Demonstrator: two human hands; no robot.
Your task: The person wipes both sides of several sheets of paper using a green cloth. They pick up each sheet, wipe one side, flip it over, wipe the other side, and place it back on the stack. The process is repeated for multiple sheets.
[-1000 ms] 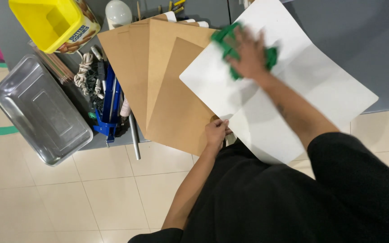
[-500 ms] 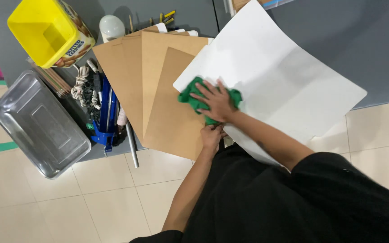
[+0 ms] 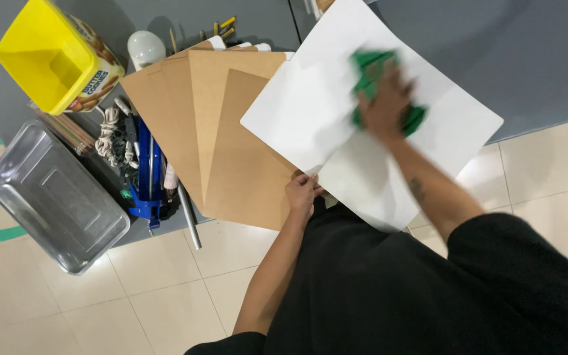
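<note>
On the grey table (image 3: 534, 59), right hand (image 3: 384, 105), blurred, seemingly clutches green cloth (image 3: 369, 69); left hand (image 3: 302, 194) pinches white sheet (image 3: 310, 112).

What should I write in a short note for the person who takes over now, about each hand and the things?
Right hand: presses a green cloth on the white sheet, blurred by motion.
Left hand: grips the near edge of the fanned brown boards, under the sheet.
Nearby, on the left: yellow box, metal tray, blue tool.
Done: cloth is on the sheet. How much is wiped, I cannot tell.
</note>
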